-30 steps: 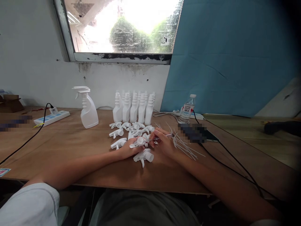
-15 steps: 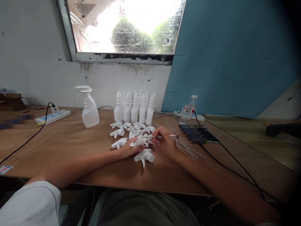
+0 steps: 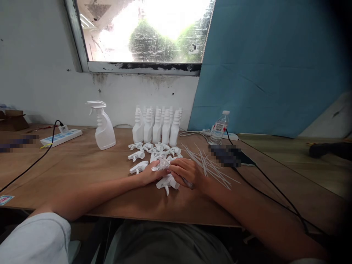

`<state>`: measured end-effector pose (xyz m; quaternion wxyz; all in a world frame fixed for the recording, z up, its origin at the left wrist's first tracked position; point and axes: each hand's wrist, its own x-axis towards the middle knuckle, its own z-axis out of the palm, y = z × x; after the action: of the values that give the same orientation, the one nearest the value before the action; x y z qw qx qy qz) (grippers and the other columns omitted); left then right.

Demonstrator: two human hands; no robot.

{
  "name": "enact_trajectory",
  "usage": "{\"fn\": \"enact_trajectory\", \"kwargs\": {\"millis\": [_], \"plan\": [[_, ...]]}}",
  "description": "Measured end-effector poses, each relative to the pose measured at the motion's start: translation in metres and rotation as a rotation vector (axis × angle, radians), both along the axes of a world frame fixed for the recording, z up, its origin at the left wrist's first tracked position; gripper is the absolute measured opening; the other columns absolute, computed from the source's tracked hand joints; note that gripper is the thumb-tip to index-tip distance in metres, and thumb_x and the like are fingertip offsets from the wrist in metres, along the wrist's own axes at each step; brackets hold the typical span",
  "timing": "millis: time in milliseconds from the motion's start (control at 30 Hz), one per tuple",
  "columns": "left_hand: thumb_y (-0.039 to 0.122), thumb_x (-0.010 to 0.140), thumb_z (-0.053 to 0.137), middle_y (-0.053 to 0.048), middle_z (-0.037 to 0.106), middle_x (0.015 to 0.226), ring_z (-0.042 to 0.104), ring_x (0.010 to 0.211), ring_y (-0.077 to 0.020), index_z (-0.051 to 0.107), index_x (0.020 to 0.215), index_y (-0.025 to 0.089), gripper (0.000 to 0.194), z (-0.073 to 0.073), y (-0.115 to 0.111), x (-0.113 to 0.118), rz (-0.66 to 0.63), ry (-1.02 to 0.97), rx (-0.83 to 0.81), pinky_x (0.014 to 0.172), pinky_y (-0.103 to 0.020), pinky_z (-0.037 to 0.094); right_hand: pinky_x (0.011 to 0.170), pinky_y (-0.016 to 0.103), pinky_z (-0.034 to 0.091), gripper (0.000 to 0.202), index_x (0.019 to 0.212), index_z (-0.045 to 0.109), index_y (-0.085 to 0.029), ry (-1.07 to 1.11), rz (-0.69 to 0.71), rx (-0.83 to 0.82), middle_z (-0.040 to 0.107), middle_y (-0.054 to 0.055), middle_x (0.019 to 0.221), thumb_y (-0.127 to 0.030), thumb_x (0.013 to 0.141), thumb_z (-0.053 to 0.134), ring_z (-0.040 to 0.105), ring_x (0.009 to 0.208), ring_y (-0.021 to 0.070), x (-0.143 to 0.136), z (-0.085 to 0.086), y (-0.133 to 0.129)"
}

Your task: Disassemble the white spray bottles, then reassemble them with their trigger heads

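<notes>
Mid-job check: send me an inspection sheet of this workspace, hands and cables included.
Surface: brown table, sticker near its left front edge.
Job's things: loose white spray heads; white bottles standing behind; thin white strands at right; complete spray bottle at left.
Clutter: water bottle, power strip, dark flat device.
Hands: left hand holds a spray head; right hand holds a slim tool, tip seemingly at that head.
Cables: black cables on both sides.
Surroundings: wall, window, blue sheet.

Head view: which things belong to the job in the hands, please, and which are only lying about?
Likely in the job:
white trigger sprayer head, in the left hand
slim tool, in the right hand
loose trigger sprayer heads
thin white tubes
white bottles in rows
assembled spray bottle

Likely just lying about:
clear plastic bottle
power strip
cardboard box
</notes>
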<state>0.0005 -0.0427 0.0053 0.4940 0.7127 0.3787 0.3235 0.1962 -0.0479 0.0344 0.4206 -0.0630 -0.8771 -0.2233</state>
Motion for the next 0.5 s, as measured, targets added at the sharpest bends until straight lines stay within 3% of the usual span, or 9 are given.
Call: {"fn": "enact_trajectory", "kwargs": {"millis": [133, 267, 333, 500], "plan": [[0.048, 0.077, 0.063, 0.004, 0.047, 0.061, 0.040, 0.052, -0.0091, 0.051, 0.088, 0.017, 0.035, -0.002, 0.002, -0.001, -0.031, -0.023, 0.033, 0.048, -0.022, 0.033, 0.070, 0.032, 0.050, 0.016, 0.103, 0.055, -0.017, 0.016, -0.085, 0.100, 0.061, 0.009, 0.086, -0.014, 0.088, 0.052, 0.059, 0.080, 0.0185, 0.003, 0.005, 0.006], [0.043, 0.079, 0.063, -0.002, 0.059, 0.077, 0.052, 0.068, -0.0145, 0.057, 0.095, 0.017, 0.031, 0.001, 0.001, -0.002, -0.054, 0.007, 0.179, 0.059, -0.025, 0.042, 0.072, 0.036, 0.047, 0.010, 0.094, 0.058, -0.015, 0.061, -0.165, 0.130, 0.063, 0.010, 0.083, -0.012, 0.085, 0.055, 0.056, 0.079, 0.0204, 0.016, 0.016, 0.012], [0.041, 0.080, 0.063, -0.004, 0.062, 0.086, 0.055, 0.077, -0.0172, 0.058, 0.100, 0.019, 0.030, 0.001, 0.001, -0.002, -0.072, -0.006, 0.245, 0.065, -0.026, 0.044, 0.072, 0.036, 0.043, 0.008, 0.081, 0.056, -0.017, 0.097, -0.193, 0.075, 0.061, 0.006, 0.072, -0.011, 0.085, 0.053, 0.054, 0.072, 0.0185, 0.024, 0.019, 0.016], [0.045, 0.083, 0.062, -0.002, 0.063, 0.089, 0.056, 0.076, -0.0175, 0.054, 0.115, 0.024, 0.039, -0.001, 0.000, -0.004, -0.083, -0.018, 0.289, 0.068, -0.029, 0.046, 0.067, 0.034, 0.034, 0.042, 0.053, 0.045, -0.018, 0.276, -0.233, -0.190, 0.045, -0.001, 0.048, -0.015, 0.095, 0.042, 0.038, 0.049, 0.0109, 0.037, 0.014, 0.026]]}}
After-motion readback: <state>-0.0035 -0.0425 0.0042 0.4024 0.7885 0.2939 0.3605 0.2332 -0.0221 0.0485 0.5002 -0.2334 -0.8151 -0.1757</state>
